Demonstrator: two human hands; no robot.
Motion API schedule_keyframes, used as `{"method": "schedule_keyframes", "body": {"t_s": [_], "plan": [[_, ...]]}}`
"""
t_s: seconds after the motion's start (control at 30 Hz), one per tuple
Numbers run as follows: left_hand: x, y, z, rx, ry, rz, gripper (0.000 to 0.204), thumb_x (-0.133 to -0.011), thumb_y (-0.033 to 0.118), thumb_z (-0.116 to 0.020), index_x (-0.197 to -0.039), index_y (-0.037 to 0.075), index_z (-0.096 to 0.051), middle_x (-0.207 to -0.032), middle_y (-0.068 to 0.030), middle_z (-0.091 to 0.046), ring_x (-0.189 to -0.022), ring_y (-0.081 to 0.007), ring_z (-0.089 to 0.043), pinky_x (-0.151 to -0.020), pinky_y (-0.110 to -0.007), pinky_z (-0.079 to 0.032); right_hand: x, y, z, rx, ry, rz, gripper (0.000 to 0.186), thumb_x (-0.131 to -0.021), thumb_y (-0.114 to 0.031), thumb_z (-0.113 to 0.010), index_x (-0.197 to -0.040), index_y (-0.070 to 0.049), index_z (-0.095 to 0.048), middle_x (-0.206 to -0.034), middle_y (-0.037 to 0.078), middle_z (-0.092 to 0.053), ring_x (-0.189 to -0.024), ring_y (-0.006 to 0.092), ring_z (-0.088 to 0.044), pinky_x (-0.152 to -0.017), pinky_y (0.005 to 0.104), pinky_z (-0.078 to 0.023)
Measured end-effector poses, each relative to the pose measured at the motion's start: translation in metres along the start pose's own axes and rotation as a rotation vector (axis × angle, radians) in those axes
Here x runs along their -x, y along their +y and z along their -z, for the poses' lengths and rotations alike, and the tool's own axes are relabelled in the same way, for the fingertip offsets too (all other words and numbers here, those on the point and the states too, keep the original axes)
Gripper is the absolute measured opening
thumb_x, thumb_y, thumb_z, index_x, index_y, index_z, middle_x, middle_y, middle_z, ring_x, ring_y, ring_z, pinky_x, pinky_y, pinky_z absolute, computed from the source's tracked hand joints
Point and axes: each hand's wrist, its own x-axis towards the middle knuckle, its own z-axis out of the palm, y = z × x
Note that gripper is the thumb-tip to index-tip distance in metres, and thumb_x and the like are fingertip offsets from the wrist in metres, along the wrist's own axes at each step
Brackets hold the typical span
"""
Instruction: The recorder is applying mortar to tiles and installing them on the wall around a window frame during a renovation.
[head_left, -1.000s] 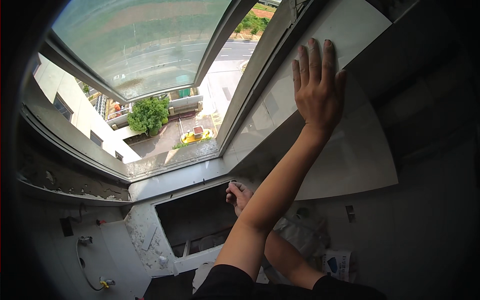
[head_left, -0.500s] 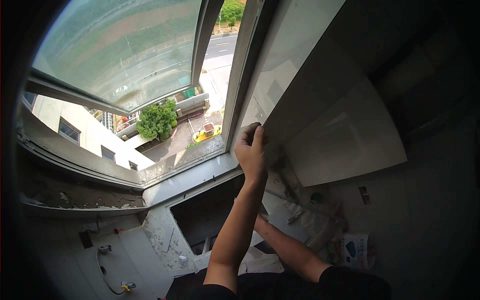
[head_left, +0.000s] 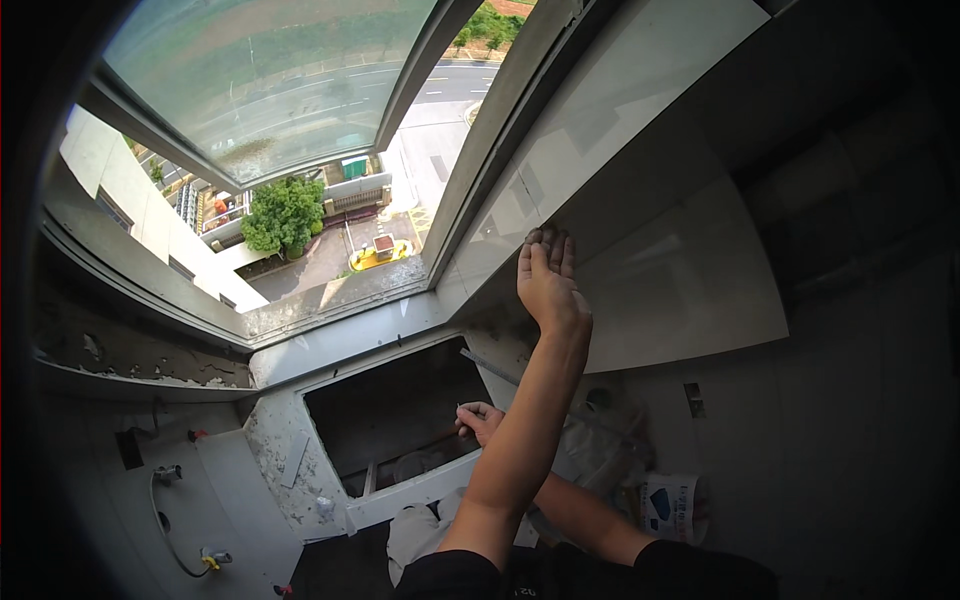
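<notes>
Crossing over the right arm, the left arm holds the left hand (head_left: 550, 265) up by the low edge of the shiny pale wall strip (head_left: 640, 110). Its fingers are half curled; it is hard to tell if they touch the strip or hold anything. Below it, the right hand (head_left: 482, 420) has thumb and finger pinched together; what is in the pinch, if anything, can't be told. Beside the right hand is a dark hole (head_left: 390, 410) in the white counter (head_left: 275, 440). If the pinch slipped, a small thing could drop in. A thin gray bar (head_left: 490, 367) lies between the hands, and a bump could knock it in too. The strip's edge might be sharp and nick the left hand if it slid.
</notes>
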Motion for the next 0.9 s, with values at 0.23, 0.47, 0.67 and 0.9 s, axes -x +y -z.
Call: {"method": "schedule_keyframes", "body": {"t_s": [0.23,0.47,0.67,0.9], "plan": [[0.006,-0.006,0.003,0.017,-0.001,-0.02,0.038,-0.124,0.017,-0.045,-0.151,-0.009,-0.052,-0.156,-0.0251,-0.061,-0.143,-0.0395,-0.065,-0.129,-0.052,-0.054,0.003,0.011,-0.004,0.005,0.006,0.009,0.021,-0.11,-0.022,-0.079,-0.117,-0.002,-0.076,-0.096,0.005,-0.078,-0.078,0.0114,-0.071,-0.074,0.0306,-0.06],[0.005,-0.007,0.002,0.047,-0.003,-0.061,0.038,-0.123,0.018,-0.047,-0.151,-0.008,-0.055,-0.153,-0.0241,-0.063,-0.142,-0.037,-0.066,-0.128,-0.05,-0.054,0.011,0.018,0.002,0.045,0.0,-0.039,0.022,-0.109,-0.023,-0.079,-0.117,-0.002,-0.077,-0.097,0.005,-0.079,-0.079,0.0126,-0.072,-0.075,0.0312,-0.061],[0.008,-0.006,0.0,0.021,-0.009,-0.071,0.038,-0.123,0.016,-0.047,-0.15,-0.009,-0.055,-0.152,-0.0244,-0.065,-0.142,-0.0377,-0.066,-0.128,-0.051,-0.054,0.016,0.017,0.007,0.082,0.003,-0.069,0.023,-0.11,-0.025,-0.078,-0.118,-0.003,-0.077,-0.099,0.004,-0.079,-0.08,0.0123,-0.073,-0.079,0.0305,-0.06],[0.008,-0.008,-0.001,0.028,-0.029,-0.068,0.037,-0.123,0.017,-0.048,-0.149,-0.009,-0.057,-0.148,-0.023,-0.066,-0.142,-0.0352,-0.066,-0.13,-0.05,-0.052,0.009,0.017,0.006,0.076,-0.015,-0.045,0.024,-0.111,-0.025,-0.078,-0.118,-0.003,-0.077,-0.098,0.004,-0.078,-0.08,0.012,-0.072,-0.078,0.0294,-0.059]]}}
